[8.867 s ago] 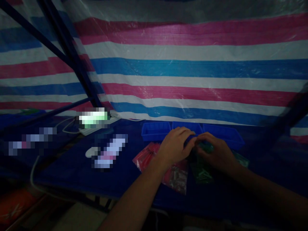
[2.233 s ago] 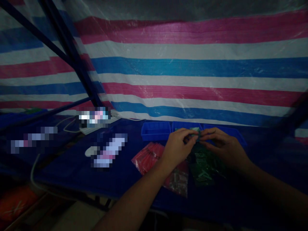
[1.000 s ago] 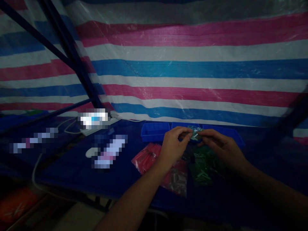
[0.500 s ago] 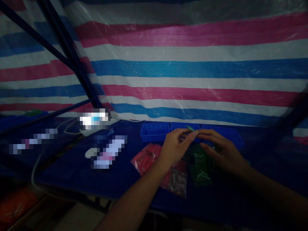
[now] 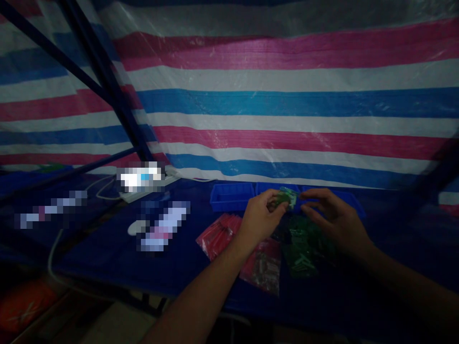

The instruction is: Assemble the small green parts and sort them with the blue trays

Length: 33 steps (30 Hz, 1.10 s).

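Green packet point(image 5: 288, 197) is pinched in the left hand point(image 5: 262, 210), just beside the spread right hand point(image 5: 335, 217).

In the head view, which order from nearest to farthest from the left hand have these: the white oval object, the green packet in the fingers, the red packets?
From the left hand:
1. Green packet: held in its fingers.
2. Red packets: below it in view.
3. White oval object: well to its left.
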Motion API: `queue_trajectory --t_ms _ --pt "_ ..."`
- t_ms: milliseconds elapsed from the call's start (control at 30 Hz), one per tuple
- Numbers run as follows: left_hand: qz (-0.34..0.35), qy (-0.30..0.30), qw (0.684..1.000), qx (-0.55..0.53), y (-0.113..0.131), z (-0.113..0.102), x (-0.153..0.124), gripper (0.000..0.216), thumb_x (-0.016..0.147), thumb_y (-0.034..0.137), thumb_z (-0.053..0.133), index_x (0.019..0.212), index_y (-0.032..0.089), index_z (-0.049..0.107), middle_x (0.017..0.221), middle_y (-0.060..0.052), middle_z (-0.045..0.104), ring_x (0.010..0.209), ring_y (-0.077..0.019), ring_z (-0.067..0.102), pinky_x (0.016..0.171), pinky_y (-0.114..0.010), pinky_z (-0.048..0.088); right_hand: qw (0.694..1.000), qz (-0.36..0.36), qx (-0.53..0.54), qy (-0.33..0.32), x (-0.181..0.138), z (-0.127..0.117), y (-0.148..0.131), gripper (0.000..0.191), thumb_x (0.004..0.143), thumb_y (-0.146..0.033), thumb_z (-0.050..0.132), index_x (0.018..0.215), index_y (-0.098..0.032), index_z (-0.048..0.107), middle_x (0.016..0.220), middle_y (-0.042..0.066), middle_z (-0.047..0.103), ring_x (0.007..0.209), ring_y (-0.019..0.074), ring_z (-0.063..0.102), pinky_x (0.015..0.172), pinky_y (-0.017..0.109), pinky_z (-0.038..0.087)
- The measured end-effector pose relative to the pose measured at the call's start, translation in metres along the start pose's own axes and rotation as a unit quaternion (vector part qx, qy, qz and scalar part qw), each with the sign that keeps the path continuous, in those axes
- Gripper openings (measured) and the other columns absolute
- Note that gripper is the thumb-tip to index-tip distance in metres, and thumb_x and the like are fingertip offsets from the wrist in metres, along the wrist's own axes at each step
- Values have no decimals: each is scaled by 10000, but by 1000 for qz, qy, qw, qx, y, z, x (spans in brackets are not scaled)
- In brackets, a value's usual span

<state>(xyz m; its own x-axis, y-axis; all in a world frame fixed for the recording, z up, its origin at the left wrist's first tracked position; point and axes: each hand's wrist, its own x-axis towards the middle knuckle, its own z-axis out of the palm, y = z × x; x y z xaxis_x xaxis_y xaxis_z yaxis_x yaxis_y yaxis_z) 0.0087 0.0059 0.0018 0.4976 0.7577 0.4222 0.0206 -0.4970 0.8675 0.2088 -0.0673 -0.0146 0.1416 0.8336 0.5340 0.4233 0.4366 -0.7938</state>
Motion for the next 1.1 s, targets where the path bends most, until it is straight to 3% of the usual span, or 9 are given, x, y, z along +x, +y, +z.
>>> queue_trajectory --t_ms 100,167,400,733,900,1000,1100 --pt "28 -50 997 56 6 -2 -3 192 952 231 651 1122 183 728 1039 -54 787 919 -191 738 804 -293 560 994 67 81 2 1 2 6 478 831 -453 837 1242 -293 653 1246 81 732 1102 277 730 986 448 607" --pt "46 -68 993 89 9 -2 -5 192 951 239 650 1112 192 744 1009 -37 788 891 -186 726 776 -283 541 992 87 92 -10 1 2 8 479 812 -464 855 1210 -267 675 1169 86 763 1069 274 742 965 444 619" --pt "47 -59 990 121 12 -1 -6 191 918 255 691 1097 204 736 1001 -25 783 859 -176 705 761 -280 528 990 107 96 -14 2 1 11 430 777 -463 886 1104 -235 726 1084 88 792 980 256 763 888 392 640" --pt "32 -3 995 99 9 2 -4 237 894 220 727 1116 204 644 1001 -32 763 886 -179 717 781 -298 550 981 142 131 -3 5 1 7 446 709 -455 931 1028 -223 722 957 70 803 830 232 772 813 381 651" --pt "111 72 980 149 9 -2 -2 209 879 227 759 1080 213 702 1153 -79 698 1084 -226 671 913 -367 563 979 151 133 40 7 1 12 438 703 -451 936 999 -235 695 892 40 788 773 216 762 740 343 647" --pt "152 25 973 170 9 -2 -2 198 906 283 751 1094 221 744 1159 -84 706 1127 -235 661 1013 -400 539 976 162 136 52 7 0 15 434 723 -459 923 1015 -251 678 869 26 782 743 212 757 683 323 638" --pt "154 -42 971 178 8 -1 -4 359 898 334 770 1226 198 716 1194 -96 728 1126 -239 676 1023 -386 542 978 154 142 22 6 1 15 423 722 -439 928 1013 -250 687 950 43 791 876 239 772 778 340 641"
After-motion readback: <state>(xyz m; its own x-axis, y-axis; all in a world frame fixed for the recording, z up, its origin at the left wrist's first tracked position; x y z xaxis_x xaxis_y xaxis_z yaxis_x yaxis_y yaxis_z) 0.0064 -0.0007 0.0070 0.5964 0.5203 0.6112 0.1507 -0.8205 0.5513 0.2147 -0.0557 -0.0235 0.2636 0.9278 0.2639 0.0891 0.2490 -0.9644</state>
